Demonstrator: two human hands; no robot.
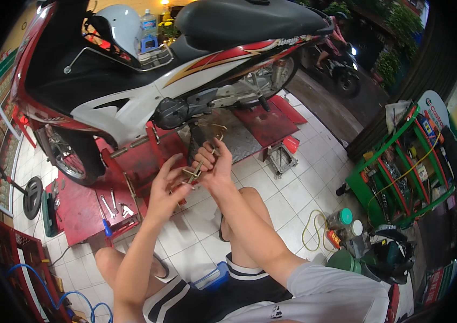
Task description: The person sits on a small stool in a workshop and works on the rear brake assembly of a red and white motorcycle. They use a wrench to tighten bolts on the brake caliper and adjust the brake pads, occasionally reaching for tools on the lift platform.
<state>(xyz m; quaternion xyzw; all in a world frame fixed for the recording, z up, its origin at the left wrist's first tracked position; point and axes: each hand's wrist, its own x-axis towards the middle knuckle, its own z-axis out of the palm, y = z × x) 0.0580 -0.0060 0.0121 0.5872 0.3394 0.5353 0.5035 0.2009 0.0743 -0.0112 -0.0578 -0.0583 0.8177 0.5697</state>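
Observation:
A motorbike (137, 102) with white, red and black panels stands side-on before me. Between my hands is a thin brass-coloured metal part (194, 173) with crossing arms; its exact kind is not clear. My right hand (219, 168) is closed around it, fingers curled, and a bent brass-coloured end sticks out above the fist. Thumb and fingers of my left hand (165, 188) close loosely on the lower end of the part. Both hands are in front of the engine (172, 113), below its underside and apart from it.
A red lift platform (266, 121) lies under the motorbike. Spanners (108, 203) and a blue-handled screwdriver (106, 226) rest on a red plate at left. A metal frame (281, 160) sits on the tiles. At right stand a green tool trolley (363, 188) and several jars (341, 218).

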